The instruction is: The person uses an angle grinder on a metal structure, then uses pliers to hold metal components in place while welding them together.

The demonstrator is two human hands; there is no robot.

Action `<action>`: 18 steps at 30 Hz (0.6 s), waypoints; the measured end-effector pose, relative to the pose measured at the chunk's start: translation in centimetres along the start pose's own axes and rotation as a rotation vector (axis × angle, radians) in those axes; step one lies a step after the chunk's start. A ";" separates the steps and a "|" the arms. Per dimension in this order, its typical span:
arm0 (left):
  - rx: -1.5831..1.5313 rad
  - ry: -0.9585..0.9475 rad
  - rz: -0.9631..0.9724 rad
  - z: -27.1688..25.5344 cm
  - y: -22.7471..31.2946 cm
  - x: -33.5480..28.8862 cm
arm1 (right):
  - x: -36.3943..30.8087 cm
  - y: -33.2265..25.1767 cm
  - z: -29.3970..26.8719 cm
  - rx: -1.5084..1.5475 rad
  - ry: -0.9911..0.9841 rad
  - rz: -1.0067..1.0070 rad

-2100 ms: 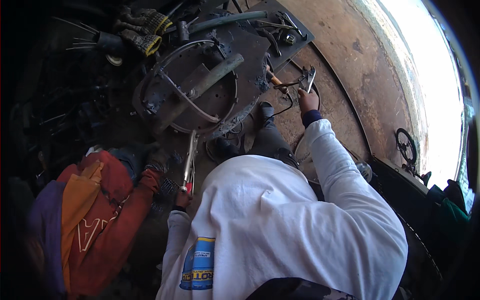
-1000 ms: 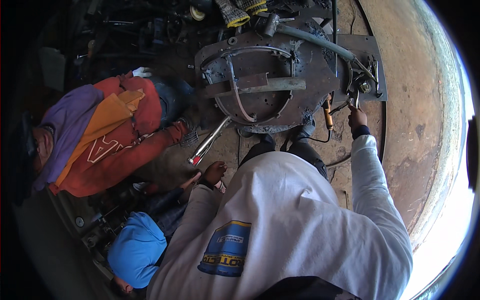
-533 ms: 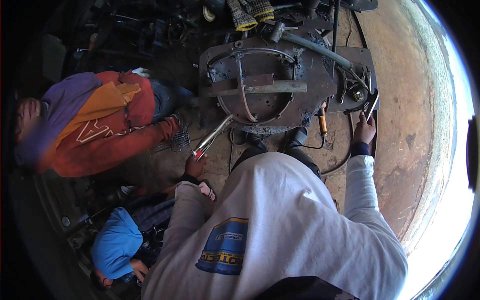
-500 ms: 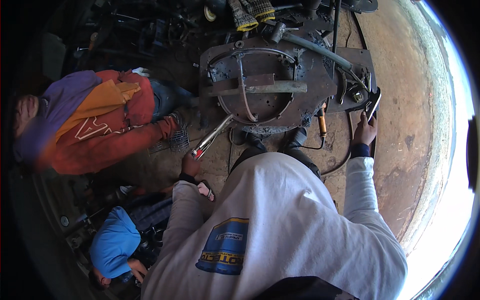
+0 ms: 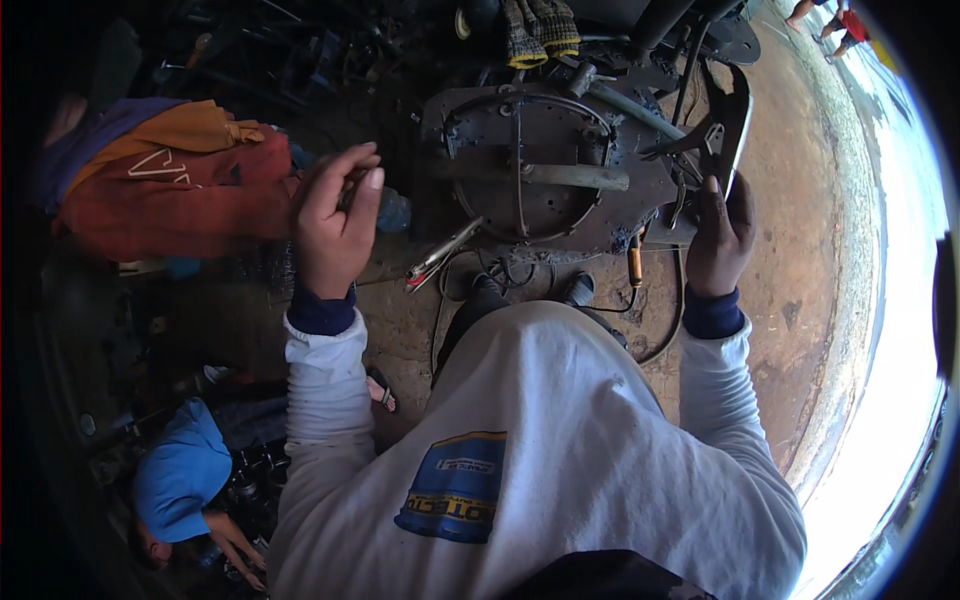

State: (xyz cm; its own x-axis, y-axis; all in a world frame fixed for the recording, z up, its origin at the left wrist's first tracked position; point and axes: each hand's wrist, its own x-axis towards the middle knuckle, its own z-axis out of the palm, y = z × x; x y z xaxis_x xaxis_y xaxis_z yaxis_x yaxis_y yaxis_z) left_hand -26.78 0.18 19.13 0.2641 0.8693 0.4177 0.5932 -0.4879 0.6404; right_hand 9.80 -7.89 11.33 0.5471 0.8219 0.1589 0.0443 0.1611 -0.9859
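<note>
My left hand [image 5: 335,222] is raised at the left of the metal table, fingers bent, thumb apart from them, nothing visible between them. Right of it, locking pliers [image 5: 445,257] with a red lever stick out from the table's near edge, clear of both hands. At the table's right side my right hand [image 5: 722,240] grips a dark plier-like metal clamp [image 5: 716,138] with a shiny edge; its exact kind is hard to make out. A round metal ring [image 5: 470,212] with a curved crossbar lies on the metal table [image 5: 640,190], a flat bar across it.
A hammer [image 5: 582,80] and work gloves [image 5: 540,35] lie at the far side. A wooden-handled tool [image 5: 635,262] hangs at the near edge, above a hose [image 5: 672,340]. A co-worker in red [image 5: 180,205] is at left; another in blue [image 5: 180,470] crouches lower left.
My left hand has let go of the locking pliers and risen. My right hand has lifted the clamp off the table's right end, toward me. The co-worker in red has shifted.
</note>
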 end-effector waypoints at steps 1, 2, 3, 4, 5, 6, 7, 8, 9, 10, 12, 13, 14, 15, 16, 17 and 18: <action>0.112 -0.022 0.199 0.5 1.4 1.1 | 0.1 -1.2 1.2 0.047 -0.057 0.048; 0.228 -0.044 0.399 0.8 2.6 2.2 | 0.4 -2.2 2.7 0.113 -0.119 0.033; 0.242 -0.069 0.449 1.4 3.0 2.8 | 0.8 -3.5 4.1 0.093 -0.200 0.025; 0.254 -0.095 0.501 2.0 3.1 3.5 | 1.2 -4.8 5.3 0.072 -0.278 0.018; 0.269 -0.121 0.556 2.3 3.0 4.1 | 2.0 -5.7 6.1 -0.011 -0.419 -0.032; 0.274 -0.101 0.572 2.4 2.9 4.9 | 3.0 -6.6 6.9 -0.097 -0.557 -0.081; 0.278 -0.083 0.590 2.4 2.6 5.7 | 3.9 -7.2 7.8 -0.185 -0.693 -0.129; 0.276 -0.068 0.612 2.4 2.5 6.5 | 4.3 -7.6 9.0 -0.185 -0.703 -0.192; 0.319 -0.078 0.660 2.4 2.5 7.1 | 4.5 -7.7 10.4 -0.190 -0.712 -0.250; 0.362 -0.086 0.710 2.2 2.6 7.8 | 4.8 -7.8 11.7 -0.197 -0.720 -0.308; 0.363 -0.111 0.747 1.7 1.2 8.6 | 5.9 -8.5 14.6 -0.346 -0.841 -0.754; 0.313 -0.128 0.742 1.9 0.1 9.3 | 6.4 -9.1 15.8 -0.452 -0.894 -0.913; 0.263 -0.146 0.731 1.8 -1.0 9.9 | 6.9 -9.9 17.0 -0.539 -0.936 -1.079; 0.076 -0.261 0.689 1.4 -1.5 10.8 | 7.5 -11.1 18.0 -0.655 -0.975 -1.185; -0.108 -0.376 0.640 0.7 -2.0 11.8 | 8.1 -11.8 19.2 -0.620 -1.049 -1.063; -0.287 -0.482 0.584 0.2 -2.7 12.4 | 8.6 -12.5 20.6 -0.581 -1.116 -0.941; -0.337 -0.394 0.600 0.0 -3.7 12.5 | 8.9 -13.5 22.2 -0.543 -1.169 -0.819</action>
State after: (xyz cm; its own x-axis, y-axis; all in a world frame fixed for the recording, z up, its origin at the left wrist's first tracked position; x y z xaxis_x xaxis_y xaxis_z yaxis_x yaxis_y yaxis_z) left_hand -25.65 12.83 22.00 0.7532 0.3829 0.5349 0.0180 -0.8248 0.5651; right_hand -4.48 9.32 27.24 -0.7140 0.6082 0.3468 0.4307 0.7721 -0.4674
